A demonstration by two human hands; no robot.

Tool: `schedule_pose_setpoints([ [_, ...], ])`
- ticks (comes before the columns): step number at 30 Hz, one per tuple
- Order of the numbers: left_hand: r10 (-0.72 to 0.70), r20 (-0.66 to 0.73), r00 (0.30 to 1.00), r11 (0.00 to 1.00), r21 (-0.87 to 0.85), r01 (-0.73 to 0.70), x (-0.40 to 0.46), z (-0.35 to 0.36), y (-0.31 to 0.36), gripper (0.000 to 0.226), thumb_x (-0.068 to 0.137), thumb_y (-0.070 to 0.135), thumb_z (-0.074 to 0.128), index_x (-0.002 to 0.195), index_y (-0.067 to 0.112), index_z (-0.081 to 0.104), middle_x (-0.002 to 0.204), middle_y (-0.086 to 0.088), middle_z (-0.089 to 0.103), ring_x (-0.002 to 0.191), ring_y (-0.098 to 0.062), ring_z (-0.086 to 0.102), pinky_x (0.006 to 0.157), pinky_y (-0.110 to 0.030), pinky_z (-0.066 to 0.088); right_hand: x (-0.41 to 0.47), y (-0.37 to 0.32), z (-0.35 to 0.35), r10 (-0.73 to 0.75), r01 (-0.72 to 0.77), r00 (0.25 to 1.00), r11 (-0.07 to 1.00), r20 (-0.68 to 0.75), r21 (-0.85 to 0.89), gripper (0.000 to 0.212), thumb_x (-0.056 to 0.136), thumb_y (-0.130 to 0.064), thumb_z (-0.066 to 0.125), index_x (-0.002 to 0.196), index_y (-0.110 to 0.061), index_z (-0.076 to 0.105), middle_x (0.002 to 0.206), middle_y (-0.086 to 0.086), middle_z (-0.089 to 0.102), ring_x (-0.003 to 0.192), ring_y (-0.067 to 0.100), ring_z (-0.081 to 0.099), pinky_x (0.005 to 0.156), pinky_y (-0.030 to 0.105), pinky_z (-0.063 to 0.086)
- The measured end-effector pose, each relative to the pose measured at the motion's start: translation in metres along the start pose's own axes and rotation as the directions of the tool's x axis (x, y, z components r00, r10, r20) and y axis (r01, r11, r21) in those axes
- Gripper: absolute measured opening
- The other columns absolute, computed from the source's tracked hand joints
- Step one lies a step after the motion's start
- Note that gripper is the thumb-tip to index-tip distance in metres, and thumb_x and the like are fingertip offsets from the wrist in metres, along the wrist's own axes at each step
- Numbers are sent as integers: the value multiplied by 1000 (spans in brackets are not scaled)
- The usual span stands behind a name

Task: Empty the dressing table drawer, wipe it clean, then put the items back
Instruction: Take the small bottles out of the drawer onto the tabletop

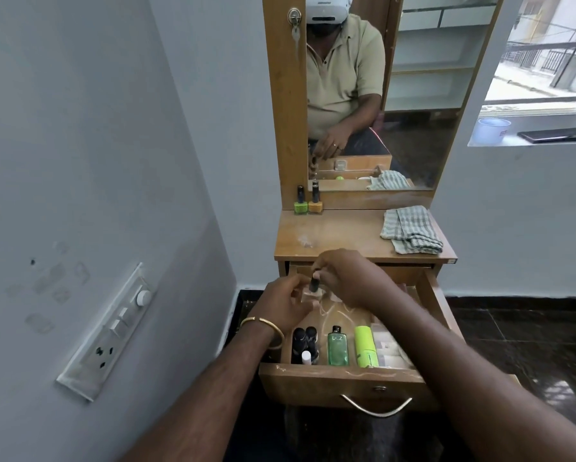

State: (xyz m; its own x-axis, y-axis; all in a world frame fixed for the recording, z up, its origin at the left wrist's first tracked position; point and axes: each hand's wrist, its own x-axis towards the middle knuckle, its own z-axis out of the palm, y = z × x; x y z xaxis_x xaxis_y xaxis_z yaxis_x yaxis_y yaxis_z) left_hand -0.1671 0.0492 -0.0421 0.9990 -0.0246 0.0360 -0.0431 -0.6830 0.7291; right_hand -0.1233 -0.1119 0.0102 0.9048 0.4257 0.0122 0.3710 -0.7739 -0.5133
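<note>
The wooden drawer (pixel 343 378) of the dressing table stands pulled out. Above its back part, my left hand (pixel 286 301) and my right hand (pixel 350 275) both hold a small clear nail polish bottle (pixel 313 288) with a black cap. Along the drawer's front lie several dark-capped bottles (pixel 305 340), a green liquid bottle (pixel 337 346) and a lime-green tube (pixel 366 346). On the tabletop (pixel 340 231) stand a green nail polish (pixel 300 203) and an orange one (pixel 315 202). A checked cloth (pixel 411 230) lies folded at the top's right.
A mirror (pixel 396 95) rises behind the tabletop. A switch and socket panel (pixel 110 331) is on the left wall. At the right, a window sill holds a white tub (pixel 491 130) and a dark flat device (pixel 556 135). The floor is dark tile.
</note>
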Motion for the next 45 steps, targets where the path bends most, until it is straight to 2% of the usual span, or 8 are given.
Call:
schedule_pose_setpoints([
  [4, 32, -35, 999, 997, -68, -35, 0, -6, 6, 20, 86, 24, 72, 101, 31, 62, 90, 17, 60, 82, -4, 57, 66, -15, 41, 0, -1, -12, -77, 81, 996, 991, -47, 109, 10, 95, -20, 60, 101, -20, 68, 91, -4, 67, 79, 14, 64, 74, 38, 58],
  [9, 20, -65, 998, 996, -88, -26, 4, -14, -1, 22, 83, 23, 75, 96, 35, 64, 92, 11, 65, 84, -7, 60, 68, -15, 43, -5, 21, 16, 40, -29, 999, 927, -23, 373, 27, 100, -33, 55, 123, -20, 62, 105, -7, 65, 95, 9, 61, 76, 23, 48],
  [12, 3, -105, 994, 995, -96, -13, 8, -18, -8, 23, 81, 23, 77, 101, 28, 67, 94, 6, 68, 86, -11, 62, 73, -21, 48, -11, 38, 41, 68, -90, 993, 967, 101, 237, 23, 100, -26, 54, 120, -23, 64, 111, -7, 64, 95, 9, 60, 78, 22, 51],
  [16, -14, -129, 991, 996, -94, 2, 12, -20, -11, 26, 81, 23, 77, 105, 25, 66, 92, 1, 67, 86, -15, 61, 75, -26, 49, -16, 42, 70, -11, 20, 943, 1000, 333, -22, 43, 91, -10, 63, 130, -30, 59, 132, -9, 60, 107, 8, 59, 85, 20, 49],
  [25, 32, -119, 992, 997, -60, -40, 28, -18, -16, 25, 83, 20, 76, 106, 23, 69, 101, 3, 60, 87, -10, 58, 75, -18, 45, -3, 43, 80, -46, 90, 916, 991, 397, -94, 33, 92, -17, 64, 123, -28, 60, 121, -4, 63, 106, 14, 60, 90, 31, 52],
  [36, 70, -189, 979, 997, -18, -75, 85, -32, -9, 35, 83, 21, 76, 116, 15, 66, 97, 4, 55, 87, -12, 55, 73, -13, 41, 29, 41, 16, 32, 15, 995, 886, -93, 464, 19, 89, -19, 71, 104, -28, 64, 93, -5, 68, 80, 6, 65, 70, 23, 56],
  [39, 70, -182, 981, 997, -3, -72, 110, -33, -9, 36, 83, 22, 76, 117, 14, 67, 102, 0, 59, 90, -15, 57, 78, -20, 43, 55, 40, 3, 68, 50, 967, 895, -246, 444, 22, 88, -19, 71, 109, -23, 65, 98, -8, 65, 85, 6, 62, 72, 23, 53],
  [45, -12, -177, 984, 997, -76, -1, 160, -31, -12, 36, 80, 21, 78, 109, 25, 56, 97, 7, 59, 82, -5, 54, 69, -15, 42, 118, 50, 8, 132, -15, 949, 926, -286, 377, 22, 91, -21, 68, 109, -28, 58, 104, -7, 60, 87, 8, 61, 76, 28, 52],
])
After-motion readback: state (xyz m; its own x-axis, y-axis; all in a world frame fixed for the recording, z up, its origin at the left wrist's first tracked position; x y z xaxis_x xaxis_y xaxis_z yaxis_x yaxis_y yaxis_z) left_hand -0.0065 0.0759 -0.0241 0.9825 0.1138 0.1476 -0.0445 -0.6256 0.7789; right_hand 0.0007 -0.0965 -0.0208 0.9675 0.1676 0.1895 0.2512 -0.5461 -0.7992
